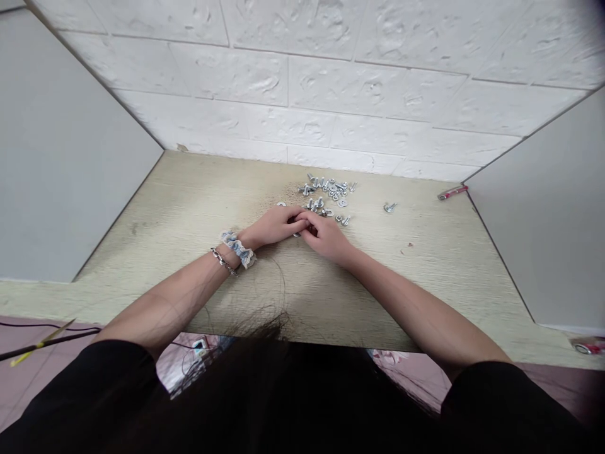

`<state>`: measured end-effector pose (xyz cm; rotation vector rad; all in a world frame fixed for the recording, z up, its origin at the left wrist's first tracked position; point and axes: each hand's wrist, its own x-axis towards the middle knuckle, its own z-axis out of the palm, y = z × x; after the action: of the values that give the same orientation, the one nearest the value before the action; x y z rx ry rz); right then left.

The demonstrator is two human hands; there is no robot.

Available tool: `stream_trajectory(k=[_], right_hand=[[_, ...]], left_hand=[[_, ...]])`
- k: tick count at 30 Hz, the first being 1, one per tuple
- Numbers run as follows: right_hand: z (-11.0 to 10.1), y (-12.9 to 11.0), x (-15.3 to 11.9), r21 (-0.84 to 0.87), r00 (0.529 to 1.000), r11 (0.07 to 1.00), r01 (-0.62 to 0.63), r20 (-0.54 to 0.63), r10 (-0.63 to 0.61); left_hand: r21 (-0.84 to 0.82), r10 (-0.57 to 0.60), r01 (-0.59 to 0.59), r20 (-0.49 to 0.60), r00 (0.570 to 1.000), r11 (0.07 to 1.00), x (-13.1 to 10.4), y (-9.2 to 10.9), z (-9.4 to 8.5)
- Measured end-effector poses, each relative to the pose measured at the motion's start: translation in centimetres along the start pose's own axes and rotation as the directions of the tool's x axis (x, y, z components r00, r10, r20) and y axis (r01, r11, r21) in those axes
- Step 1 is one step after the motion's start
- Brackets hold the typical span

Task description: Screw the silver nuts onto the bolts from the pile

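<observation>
My left hand (276, 225) and my right hand (326, 237) meet over the middle of the wooden table (212, 208). Their fingertips are pressed together, and whatever they hold, if anything, is too small to name. Just beyond the fingers lie several bolts (315, 204) and a washer (329, 213). Farther back is a pile of bolts, nuts and washers (333, 188). A washer (282, 204) lies behind my left hand, and part of another small metal piece shows under the fingers.
A bolt with a washer (389, 207) lies off to the right. One red object (452, 193) rests by the right panel (548, 208), another (588, 346) at the lower right edge. Behind the table stands a white brick wall (331, 82); a grey panel (70, 145) borders the left.
</observation>
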<state>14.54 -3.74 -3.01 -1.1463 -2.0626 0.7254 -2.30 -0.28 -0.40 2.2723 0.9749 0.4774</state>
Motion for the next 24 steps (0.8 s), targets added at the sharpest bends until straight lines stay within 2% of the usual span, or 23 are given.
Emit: stream_trajectory(k=[24], right_hand=[[-0.09,-0.12,0.02,-0.021,1.0,1.0,0.017,-0.003,-0.017]], left_hand=[[0.004,-0.001,0.001,-0.007,1.0,1.0,0.04,-0.21,0.15]])
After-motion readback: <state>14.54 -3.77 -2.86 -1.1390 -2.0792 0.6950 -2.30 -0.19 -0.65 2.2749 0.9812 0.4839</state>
